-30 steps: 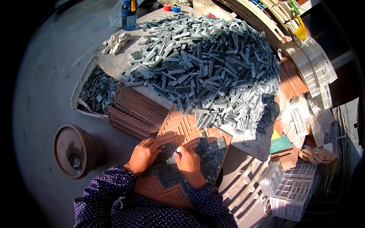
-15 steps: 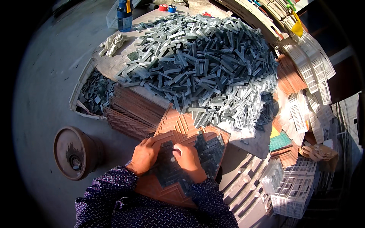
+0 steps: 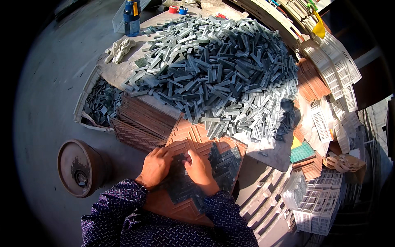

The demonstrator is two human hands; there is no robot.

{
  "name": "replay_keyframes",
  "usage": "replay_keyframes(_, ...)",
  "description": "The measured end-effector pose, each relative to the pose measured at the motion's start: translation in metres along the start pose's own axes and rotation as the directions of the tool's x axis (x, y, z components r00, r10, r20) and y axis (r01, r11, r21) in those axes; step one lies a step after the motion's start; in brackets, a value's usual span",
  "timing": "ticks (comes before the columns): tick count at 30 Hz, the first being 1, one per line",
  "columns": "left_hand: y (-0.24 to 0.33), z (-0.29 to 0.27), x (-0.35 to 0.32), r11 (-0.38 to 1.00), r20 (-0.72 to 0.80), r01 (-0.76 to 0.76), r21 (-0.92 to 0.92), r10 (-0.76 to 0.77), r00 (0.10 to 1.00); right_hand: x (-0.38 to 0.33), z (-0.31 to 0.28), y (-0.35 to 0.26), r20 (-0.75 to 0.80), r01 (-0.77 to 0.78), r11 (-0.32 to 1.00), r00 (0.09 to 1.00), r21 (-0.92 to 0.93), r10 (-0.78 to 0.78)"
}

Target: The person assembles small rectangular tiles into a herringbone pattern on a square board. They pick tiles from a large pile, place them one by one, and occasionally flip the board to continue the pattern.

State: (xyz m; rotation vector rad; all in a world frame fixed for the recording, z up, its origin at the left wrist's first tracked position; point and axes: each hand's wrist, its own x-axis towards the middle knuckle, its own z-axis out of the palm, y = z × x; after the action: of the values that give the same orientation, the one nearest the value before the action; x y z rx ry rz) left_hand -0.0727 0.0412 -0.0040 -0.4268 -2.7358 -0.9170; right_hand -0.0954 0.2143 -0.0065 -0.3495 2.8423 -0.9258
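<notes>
A reddish-brown tray (image 3: 186, 132) with herringbone grooves lies tilted in front of my body. Dark grey-green stone strips (image 3: 226, 161) fill its middle and right grooves; bare grooves show at the far and near ends. My left hand (image 3: 155, 166) is curled over the tray's left side, its fingertips tucked under and hidden. Just to the right, my right hand (image 3: 199, 171) is closed over the set strips, thumb against the bent fingers. Whatever either hand pinches is too small or hidden to name. Beyond the tray rises a large heap of loose stone strips (image 3: 222, 70) on a table.
Stacked brown trays (image 3: 144, 119) and a white crate of dark pieces (image 3: 88, 90) stand left, above a round brown bucket (image 3: 74, 164). A blue bottle (image 3: 132, 20) and pale gloves (image 3: 119, 50) are at the far left. White crates (image 3: 319, 206) and a wooden pallet (image 3: 263, 201) stand right.
My right hand has shifted slightly up and left over the set strips, turning a little. My left hand stays nearly in place. The whole view has slid slightly.
</notes>
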Motion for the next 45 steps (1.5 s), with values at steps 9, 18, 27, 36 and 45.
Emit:
replay_keyframes(9, -0.001, 0.004, 0.007, 0.977, 0.021, -0.185, -0.106, 0.188, 0.982, -0.001, 0.006, 0.018, -0.014, -0.063, 0.988, 0.998, 0.143, 0.066)
replay_keyframes(18, 0.007, 0.017, -0.015, 0.946, 0.408, -0.318, 0.053, 0.27, 0.872, 0.071, -0.048, 0.045, -0.428, 0.188, 0.96, 0.865, -0.206, -0.261)
replay_keyframes(27, 0.007, 0.014, 0.055, 0.984, 0.006, -0.077, -0.161, 0.079, 0.997, 0.077, -0.052, 0.046, -0.351, 0.065, 0.985, 0.929, -0.157, -0.117)
replay_keyframes(36, -0.009, 0.083, 0.125, 0.984, -0.07, 0.175, 0.04, -0.172, 0.983, 0.004, -0.023, 0.019, -0.17, -0.069, 0.997, 0.983, 0.04, 0.075)
replay_keyframes(45, -0.02, 0.004, 0.042, 0.936, 0.106, 0.254, -0.242, -0.235, 0.966, -0.008, 0.006, 0.012, -0.156, 0.031, 0.994, 0.988, 0.109, -0.014)
